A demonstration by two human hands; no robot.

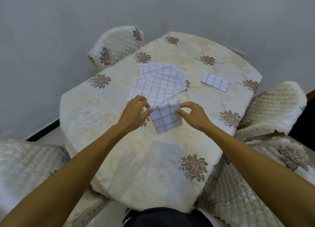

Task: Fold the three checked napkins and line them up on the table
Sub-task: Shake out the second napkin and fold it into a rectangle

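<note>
Over embroidered cream tablecloth (105,117), both hands (134,111) (193,115) pinch a half-folded checked napkin's (166,120) top corners

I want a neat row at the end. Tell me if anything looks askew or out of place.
The unfolded napkin lies rumpled and crooked mid-table, corners folded over. The folded napkin sits at a slant, far right. The third napkin is held by the left hand and right hand.

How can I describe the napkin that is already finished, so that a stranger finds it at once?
Start from the cream floral tablecloth and look to its far right side. There lies a small folded white napkin with blue checks, a narrow rectangle, alone and flat. Unlike the large unfolded checked napkin at centre and the one between both hands, nothing touches it.
</note>
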